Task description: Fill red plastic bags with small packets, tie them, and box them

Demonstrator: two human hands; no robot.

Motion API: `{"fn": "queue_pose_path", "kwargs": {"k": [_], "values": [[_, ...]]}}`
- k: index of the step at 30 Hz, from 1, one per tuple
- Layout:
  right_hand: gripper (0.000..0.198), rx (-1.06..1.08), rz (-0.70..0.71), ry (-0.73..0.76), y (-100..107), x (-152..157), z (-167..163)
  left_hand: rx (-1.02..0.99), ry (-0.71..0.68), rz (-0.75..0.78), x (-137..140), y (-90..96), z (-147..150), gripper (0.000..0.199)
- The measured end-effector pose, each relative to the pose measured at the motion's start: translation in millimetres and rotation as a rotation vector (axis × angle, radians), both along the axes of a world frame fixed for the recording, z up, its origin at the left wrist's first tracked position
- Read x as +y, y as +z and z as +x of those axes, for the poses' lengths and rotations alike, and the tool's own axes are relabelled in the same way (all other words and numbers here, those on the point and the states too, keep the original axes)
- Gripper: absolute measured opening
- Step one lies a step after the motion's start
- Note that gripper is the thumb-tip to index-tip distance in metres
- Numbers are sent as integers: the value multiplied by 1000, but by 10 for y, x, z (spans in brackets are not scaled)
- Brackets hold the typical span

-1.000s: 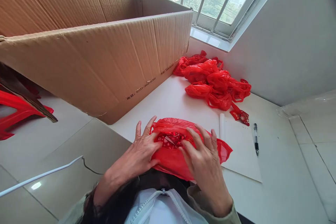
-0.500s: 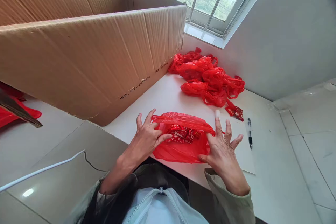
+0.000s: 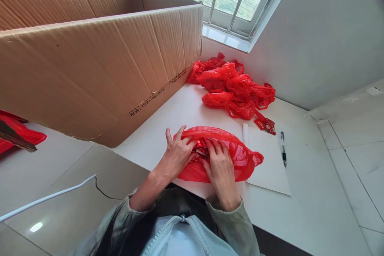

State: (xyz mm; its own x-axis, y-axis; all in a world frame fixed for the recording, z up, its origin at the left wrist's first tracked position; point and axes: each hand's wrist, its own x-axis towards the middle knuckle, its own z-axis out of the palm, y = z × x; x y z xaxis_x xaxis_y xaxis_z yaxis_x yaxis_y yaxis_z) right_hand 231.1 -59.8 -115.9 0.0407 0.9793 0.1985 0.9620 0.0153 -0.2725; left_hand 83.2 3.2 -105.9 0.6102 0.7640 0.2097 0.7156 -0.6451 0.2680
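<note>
A red plastic bag (image 3: 244, 164) lies on the white table with its mouth facing up. Inside it are small red packets with pale patterns (image 3: 198, 156), partly hidden by my fingers. My left hand (image 3: 177, 155) is at the left of the mouth, two fingers raised beyond the rim and the others curled over it into the bag. From the right, my right hand (image 3: 220, 164) reaches into the bag, its fingers bent over the packets and its fingertips partly covered.
A big cardboard box (image 3: 102, 72) stands at the left. Several bunched red bags (image 3: 234, 84) lie at the back by the wall. Right of my hands are a white sheet (image 3: 267, 164), a red patterned packet (image 3: 265, 125) and a pen (image 3: 283, 150). A white cable (image 3: 51, 198) crosses at lower left.
My right hand has moved left from the bag's right rim onto the packets inside. The bag's right end now sticks out free. My left hand has turned inward slightly.
</note>
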Motion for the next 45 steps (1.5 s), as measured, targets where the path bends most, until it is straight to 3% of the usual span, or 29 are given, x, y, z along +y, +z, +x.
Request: {"fn": "queue_pose_path", "kwargs": {"k": [3,13,17,21,24,27,32,37,42,45], "values": [[51,92,-29,-3,-100,3,62,30,12,5,32,-22,7,31],[47,260,-37,37,-100,5,266,60,59,-69,53,9,-7,32],[28,283,6,-102,-70,-52,332,47,44,-110,40,-2,-33,24],[26,400,46,-185,43,-92,361,12,20,-88,12,-5,-61,21],[27,572,34,-81,146,-137,368,-95,-7,-112,-11,49,-67,32],[27,697,-26,80,217,-196,382,-228,-88,-230,-22,153,-65,46],[27,730,-53,190,223,-261,416,-310,-171,-345,-22,282,-78,20],[27,695,11,231,153,-264,412,-282,-202,-252,-47,280,-99,12],[25,689,250,209,101,-222,320,-271,-186,-118,-59,235,-121,21],[24,725,312,154,128,-201,270,-289,-172,-95,-19,209,-170,24]]}}
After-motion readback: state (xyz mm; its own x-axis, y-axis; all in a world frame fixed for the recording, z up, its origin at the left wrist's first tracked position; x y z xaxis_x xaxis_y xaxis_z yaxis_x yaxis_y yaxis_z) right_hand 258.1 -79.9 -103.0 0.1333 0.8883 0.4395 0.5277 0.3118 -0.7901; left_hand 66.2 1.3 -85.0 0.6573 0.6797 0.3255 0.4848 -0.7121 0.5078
